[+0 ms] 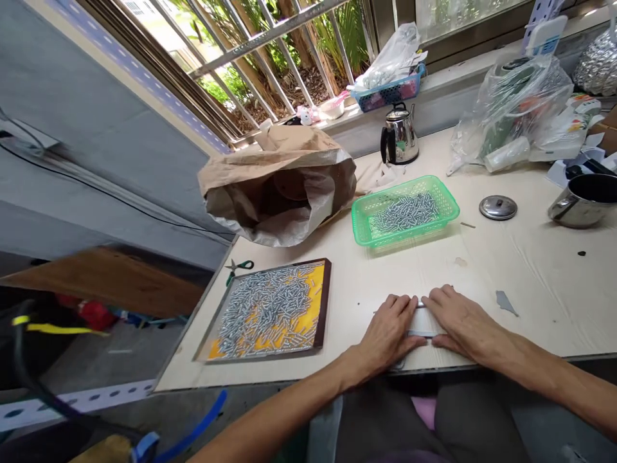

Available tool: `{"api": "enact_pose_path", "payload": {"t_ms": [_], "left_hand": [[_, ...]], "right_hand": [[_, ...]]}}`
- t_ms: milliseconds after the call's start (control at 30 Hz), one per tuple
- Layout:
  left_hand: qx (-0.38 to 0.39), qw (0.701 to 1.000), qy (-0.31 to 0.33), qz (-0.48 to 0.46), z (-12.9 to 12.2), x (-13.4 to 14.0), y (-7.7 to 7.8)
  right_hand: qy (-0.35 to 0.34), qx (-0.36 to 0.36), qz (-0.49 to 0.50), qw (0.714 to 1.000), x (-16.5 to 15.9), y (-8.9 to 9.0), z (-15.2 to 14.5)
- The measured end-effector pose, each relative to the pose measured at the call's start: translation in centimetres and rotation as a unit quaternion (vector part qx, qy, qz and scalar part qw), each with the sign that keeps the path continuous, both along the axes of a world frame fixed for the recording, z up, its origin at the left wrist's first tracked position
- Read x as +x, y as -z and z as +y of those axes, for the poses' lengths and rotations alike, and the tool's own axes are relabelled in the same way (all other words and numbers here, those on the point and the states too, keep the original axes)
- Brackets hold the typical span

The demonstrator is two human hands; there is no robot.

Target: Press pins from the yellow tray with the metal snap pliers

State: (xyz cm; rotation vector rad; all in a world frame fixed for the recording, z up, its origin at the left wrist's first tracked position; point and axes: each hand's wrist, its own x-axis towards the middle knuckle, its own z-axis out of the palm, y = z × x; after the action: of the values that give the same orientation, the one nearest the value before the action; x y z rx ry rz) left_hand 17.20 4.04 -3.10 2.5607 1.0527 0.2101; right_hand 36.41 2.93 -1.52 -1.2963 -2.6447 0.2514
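At the front of the table, both hands grip a small flat pale piece with shiny metal-like edges (pixel 421 321); its exact kind is hard to tell because the hands cover most of it. My left hand (pixel 391 331) closes over its left end, thumb along the near side. Over the right end, my right hand (pixel 463 326) has its fingers at the far edge and its thumb at the near edge. Left of the hands lies a shallow tray with a dark rim (pixel 324 302), its yellow bottom largely covered by many small silvery metal pins (pixel 270 305).
A green plastic basket (pixel 359 225) beyond the hands holds more metal pins. Behind the tray lies an open brown paper sack (pixel 274 151). Green-handled scissors (pixel 240 265) rest at the left edge. A kettle (pixel 402 138), metal lid (pixel 498 207) and metal pot (pixel 578 206) stand farther back.
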Motion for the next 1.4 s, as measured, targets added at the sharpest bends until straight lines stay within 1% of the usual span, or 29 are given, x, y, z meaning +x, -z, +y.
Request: {"api": "enact_pose_path", "payload": {"t_ms": [167,233,333,433,500,567,633,700,833,867,900,933,1000,1033,1067,1133,1167,1200,1233,1267,1300,1333,1367,1400], "left_hand": [[0.025,0.998,-0.037,-0.047,0.6,0.5,0.7],[0.033,0.998,-0.040,-0.047,1.1,0.8,0.8],[0.051,0.997,-0.039,-0.048,1.2,0.9,1.0],[0.102,0.992,-0.045,-0.066,0.1,0.9,1.6],[0.138,0.986,-0.047,-0.080,-1.3,1.0,2.3],[0.152,0.983,-0.047,-0.091,-2.9,1.5,3.0],[0.147,0.983,-0.046,-0.101,-4.2,2.1,3.3],[0.128,0.984,-0.049,-0.113,-5.1,2.6,3.3],[0.085,0.985,-0.053,-0.141,-5.1,2.9,2.5],[0.079,0.985,-0.051,-0.147,-5.0,2.9,2.3],[0.075,0.984,-0.049,-0.153,-4.9,3.0,2.4],[0.071,0.984,-0.047,-0.154,-4.8,3.1,2.5],[0.063,0.987,-0.041,-0.140,-5.1,3.4,3.1],[0.067,0.989,-0.035,-0.131,-5.4,3.5,3.5],[0.077,0.989,-0.018,-0.125,-5.8,3.4,3.8],[0.119,0.982,0.046,-0.136,-6.7,2.7,3.9],[0.147,0.973,0.086,-0.154,-7.0,1.9,3.7],[0.176,0.962,0.112,-0.174,-7.2,0.6,3.2],[0.204,0.953,0.112,-0.193,-7.1,-1.0,2.4],[0.230,0.949,0.072,-0.203,-6.8,-2.9,1.4],[0.241,0.952,-0.008,-0.190,-6.1,-5.1,0.2],[0.249,0.947,-0.119,-0.164,-5.0,-7.3,-0.9],[0.260,0.932,-0.218,-0.131,-3.8,-9.5,-1.9],[0.254,0.919,-0.286,-0.093,-2.3,-11.4,-2.7]], "right_hand": [[0.027,0.039,0.006,0.999,-0.6,1.1,0.1],[0.034,0.040,0.014,0.999,-0.7,1.3,0.2],[0.045,0.029,0.016,0.998,-0.3,1.1,0.6],[0.031,-0.009,0.009,0.999,0.8,0.6,1.6],[0.003,-0.047,-0.001,0.999,1.6,0.4,2.7],[-0.016,-0.074,-0.010,0.997,2.1,0.5,3.9],[-0.004,-0.067,-0.024,0.997,2.1,0.4,5.0],[0.026,-0.039,-0.048,0.998,1.5,0.1,5.9],[0.060,-0.017,-0.094,0.994,-0.7,-1.4,6.6],[0.051,-0.014,-0.094,0.994,-1.5,-1.8,6.4],[0.028,-0.011,-0.088,0.996,-2.4,-2.1,6.1],[-0.011,-0.011,-0.077,0.997,-3.4,-2.3,5.7],[-0.112,-0.020,-0.058,0.992,-5.5,-2.3,4.7],[-0.157,-0.021,-0.056,0.986,-6.5,-2.0,4.2],[-0.187,-0.016,-0.061,0.980,-7.5,-1.5,3.7],[-0.216,0.014,-0.074,0.973,-8.9,-0.2,3.2],[-0.222,0.032,-0.074,0.972,-9.4,0.5,3.1],[-0.223,0.047,-0.064,0.972,-9.8,1.2,3.0],[-0.220,0.058,-0.042,0.973,-10.0,1.7,3.1],[-0.215,0.066,-0.008,0.974,-10.2,2.0,3.2],[-0.209,0.070,0.037,0.975,-10.3,1.9,3.3],[-0.204,0.074,0.087,0.972,-10.3,1.6,3.6],[-0.199,0.079,0.137,0.967,-10.3,0.9,4.0],[-0.191,0.085,0.183,0.961,-10.3,-0.1,4.6]]}}
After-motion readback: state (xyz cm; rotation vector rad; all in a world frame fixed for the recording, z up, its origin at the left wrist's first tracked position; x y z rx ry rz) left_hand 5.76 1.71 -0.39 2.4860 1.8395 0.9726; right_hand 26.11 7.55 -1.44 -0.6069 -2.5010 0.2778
